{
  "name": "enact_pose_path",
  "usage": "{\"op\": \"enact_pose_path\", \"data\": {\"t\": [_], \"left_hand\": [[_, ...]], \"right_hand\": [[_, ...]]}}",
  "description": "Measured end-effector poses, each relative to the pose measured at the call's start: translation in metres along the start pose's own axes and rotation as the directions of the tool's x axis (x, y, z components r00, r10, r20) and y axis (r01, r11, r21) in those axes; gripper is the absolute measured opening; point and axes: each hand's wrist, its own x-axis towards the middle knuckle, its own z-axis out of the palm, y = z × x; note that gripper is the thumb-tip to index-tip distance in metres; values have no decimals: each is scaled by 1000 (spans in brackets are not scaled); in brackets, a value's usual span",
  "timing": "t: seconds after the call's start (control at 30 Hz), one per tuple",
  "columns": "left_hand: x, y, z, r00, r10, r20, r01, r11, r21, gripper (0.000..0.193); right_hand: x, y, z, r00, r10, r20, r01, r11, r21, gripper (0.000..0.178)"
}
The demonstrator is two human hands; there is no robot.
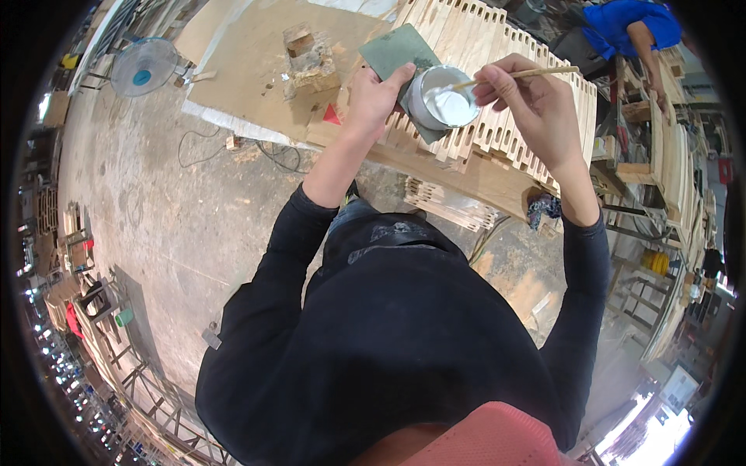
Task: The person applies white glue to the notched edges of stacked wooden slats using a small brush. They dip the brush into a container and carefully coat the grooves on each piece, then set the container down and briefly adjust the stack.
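While your right hand (536, 101) pinches a thin stick (553, 71) between thumb and fingertips, its lower end inside the cup (417, 95), your left hand (369, 101) grips a green sheet (398, 48) against that cup, thumb laid along the sheet; how its other fingers are set, or whether they bear the cup from below, cannot be told from above. You have the cup between your 2 hands, mouth toward you, over the slats. The step in hand looks like stirring the white contents (453, 110) or loading the stick; drawing it out would call for a steady cup and a wipe on the rim, lest drips land below. Under your hands, the pale slotted slats (458, 35) end in an uneven, stepped edge near the table's wooden edge (497, 182). On your left, the brown sheet (241, 70) offers room to move around a rough wooden block (311, 74). Farther out, the floor (194, 233) opens wide on that side, with a dark cable (289, 161) near the table; a fan (144, 68) stands beyond. Off to your right, a co-worker in blue (633, 27) and wooden racks narrow your room.
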Motion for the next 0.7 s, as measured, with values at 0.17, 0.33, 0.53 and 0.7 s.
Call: {"op": "enact_pose_path", "data": {"t": [0.17, 0.33, 0.53, 0.7], "left_hand": [[-5, 0, -1, 998, -23, -52, 26, 999, 45, 25], [-3, -22, 1, 992, -83, -91, 73, 992, -99, 24], [-2, -34, -3, 998, -52, -44, 45, 987, -152, 28], [3, -30, 12, 997, -79, -13, 78, 992, -103, 27]], "right_hand": [[-6, 2, -8, 997, 64, 32, -48, 929, -367, 21], [-21, 1, 0, 980, 193, 44, -195, 978, 72, 24], [-22, 27, -12, 998, -20, -64, -7, 912, -411, 16], [-29, 25, -14, 997, -42, -63, 36, 994, -99, 19]]}}
